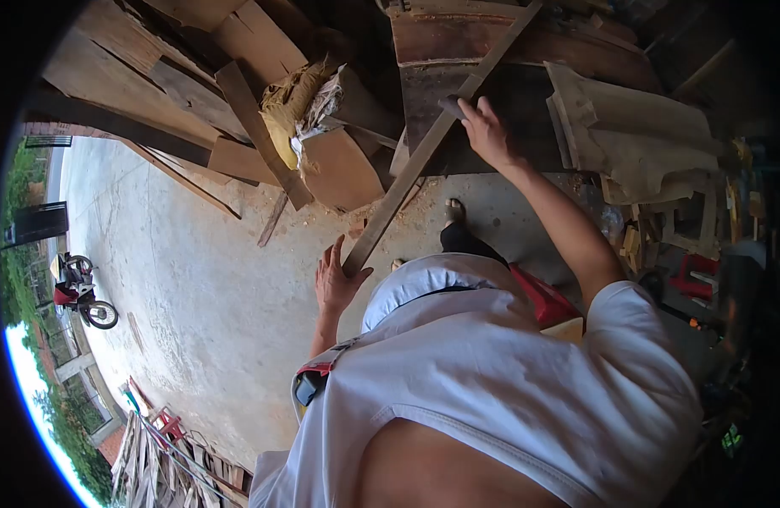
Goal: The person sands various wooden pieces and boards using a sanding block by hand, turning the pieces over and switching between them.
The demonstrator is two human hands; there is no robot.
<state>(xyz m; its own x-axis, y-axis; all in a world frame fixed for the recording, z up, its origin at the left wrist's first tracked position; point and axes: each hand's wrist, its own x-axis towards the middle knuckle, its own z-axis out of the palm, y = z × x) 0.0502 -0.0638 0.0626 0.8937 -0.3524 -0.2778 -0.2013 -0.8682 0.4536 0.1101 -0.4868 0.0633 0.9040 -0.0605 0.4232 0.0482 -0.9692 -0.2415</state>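
A long narrow wooden board [420, 165] runs slantwise from near my waist up to the stacked wood at the top. At its near end is my left hand [332, 284], fingers spread, with the board's end between thumb and fingers. It touches the end without wrapping round it. Farther up the board, my right hand [489, 140] has its fingertips on a small dark block [450, 105] that lies against the board's face. What the block is made of cannot be made out.
Loose planks and panels [195, 102] lean at upper left, beside a yellow sack [284, 110]. Brown sheets [636, 127] are stacked at right. A motorbike [81, 292] stands on the concrete floor [187, 279]. Scrap wood strips [149, 461] lie at lower left. A red object [542, 296] is by my leg.
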